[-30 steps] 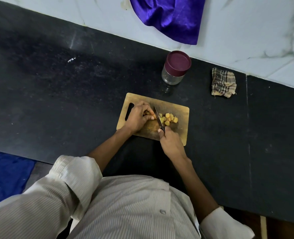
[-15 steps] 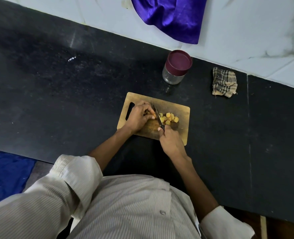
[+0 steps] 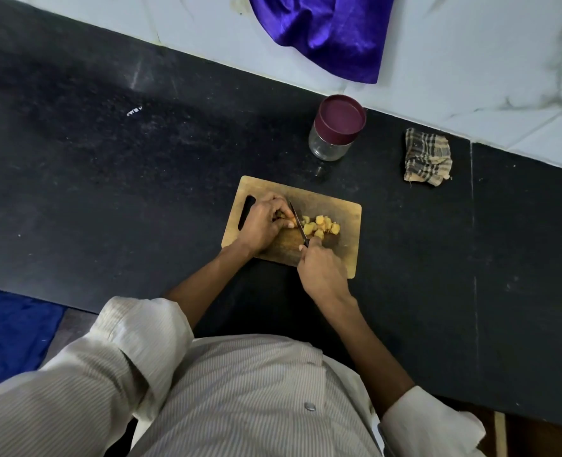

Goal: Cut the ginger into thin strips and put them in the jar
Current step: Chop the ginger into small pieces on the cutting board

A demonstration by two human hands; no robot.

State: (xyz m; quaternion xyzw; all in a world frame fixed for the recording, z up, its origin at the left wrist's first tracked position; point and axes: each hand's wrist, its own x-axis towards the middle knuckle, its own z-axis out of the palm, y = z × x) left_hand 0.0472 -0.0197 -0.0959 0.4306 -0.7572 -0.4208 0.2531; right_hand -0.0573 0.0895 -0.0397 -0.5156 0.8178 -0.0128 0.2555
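Your left hand [image 3: 262, 222] curls over the uncut ginger piece [image 3: 287, 222] on the wooden cutting board [image 3: 347, 225], fingertips pressing it down; most of that piece is hidden under your fingers. Your right hand [image 3: 320, 270] grips the handle of the knife [image 3: 297, 221], whose thin blade runs toward 11 o'clock and lies just beside your left fingertips. At 3 o'clock of the blade, a small heap of yellow cut ginger chunks [image 3: 320, 224] sits near the board's middle, apart from the board's right edge.

The board lies on the dark surface [image 3: 108, 179], its slotted handle end at 9 o'clock and its near edge under your right wrist. At 12 o'clock of the board, near but not touching it, stands the glass jar [image 3: 335, 130] with its maroon lid on. At 2 o'clock, well apart from the board and close to the pale wall, lies a folded checked cloth [image 3: 427, 157]. A purple cloth [image 3: 325, 28] hangs on the wall beyond the jar.

Bare surface extends widely toward 9 o'clock and toward 3 o'clock of the board. The surface's front edge runs just below your forearms; a blue cloth [image 3: 12, 328] shows past that edge at 8 o'clock.
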